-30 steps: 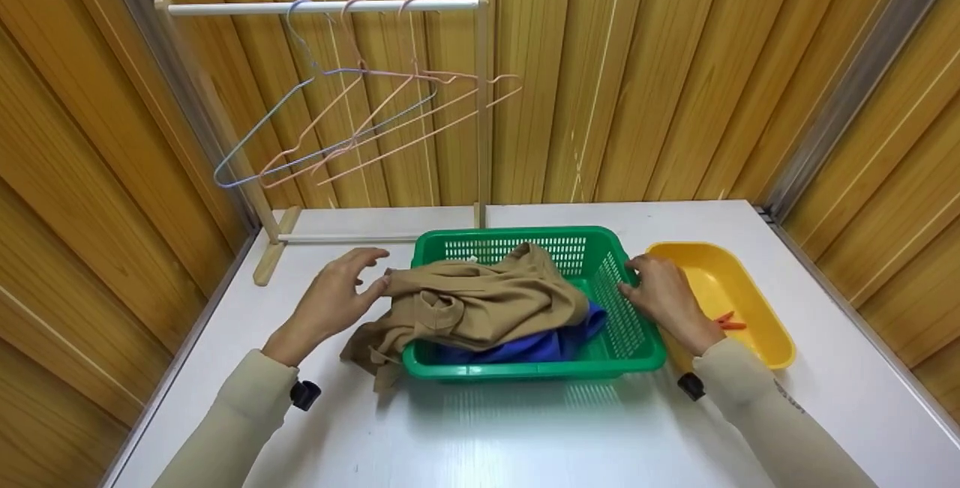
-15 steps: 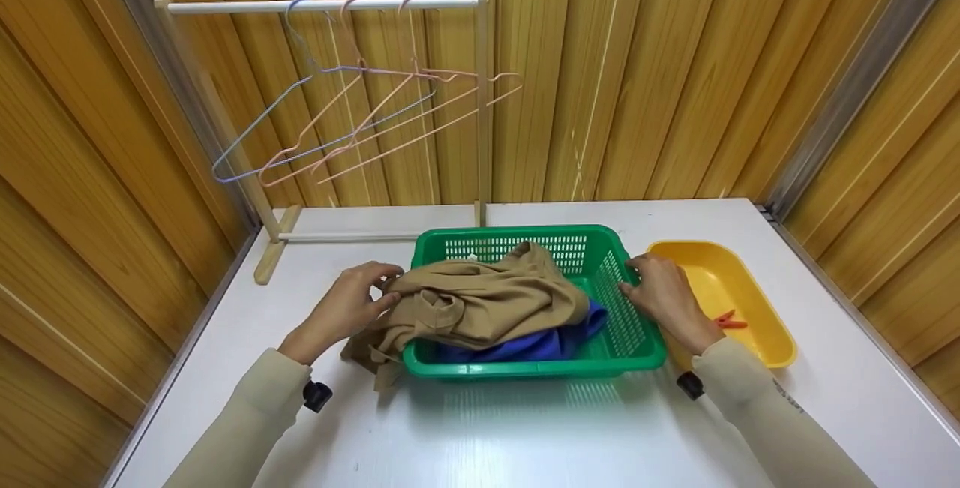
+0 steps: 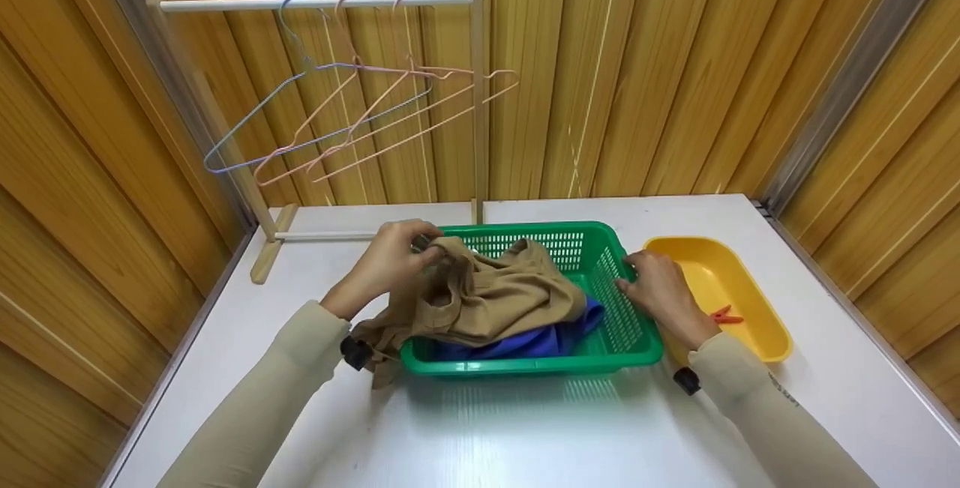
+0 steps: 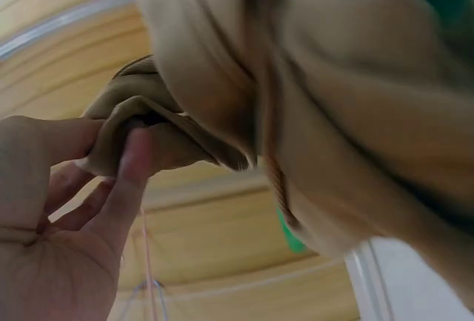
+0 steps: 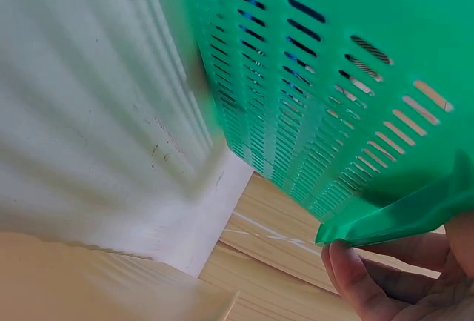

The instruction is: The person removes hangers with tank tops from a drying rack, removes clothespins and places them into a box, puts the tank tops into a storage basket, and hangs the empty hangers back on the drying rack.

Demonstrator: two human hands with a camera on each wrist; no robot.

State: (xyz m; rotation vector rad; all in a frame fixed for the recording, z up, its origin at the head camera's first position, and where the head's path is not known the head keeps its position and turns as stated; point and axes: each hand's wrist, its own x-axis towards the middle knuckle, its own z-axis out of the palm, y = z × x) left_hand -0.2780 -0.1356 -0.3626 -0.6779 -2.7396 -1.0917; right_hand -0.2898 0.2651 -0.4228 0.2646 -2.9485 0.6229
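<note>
A tan garment (image 3: pixel 517 289) lies heaped in the green basket (image 3: pixel 532 365), part of it hanging over the left rim. My left hand (image 3: pixel 386 263) pinches a raised fold of it above that side; in the left wrist view, thumb and fingers (image 4: pixel 135 159) close on the cloth. Beneath the garment shows blue cloth (image 3: pixel 517 345), mostly covered. On the basket's right side, my right hand (image 3: pixel 664 289) grips the rim, and the right wrist view has its fingers (image 5: pixel 355 280) curled at the rim's edge.
A yellow tray (image 3: pixel 765 327) with a red clothespin (image 3: pixel 725 315) stands right of the basket, beside my right forearm. Behind to the left, a rack (image 3: pixel 478 106) bears a blue hanger (image 3: pixel 251 115) and two pink hangers (image 3: pixel 375 154). Wood-patterned walls (image 3: pixel 637 83) enclose the white table (image 3: pixel 480 428).
My left hand has come in from the left, taken hold of the tan garment's left part and lifted a fold upward. My right hand has stayed at the basket's rim.
</note>
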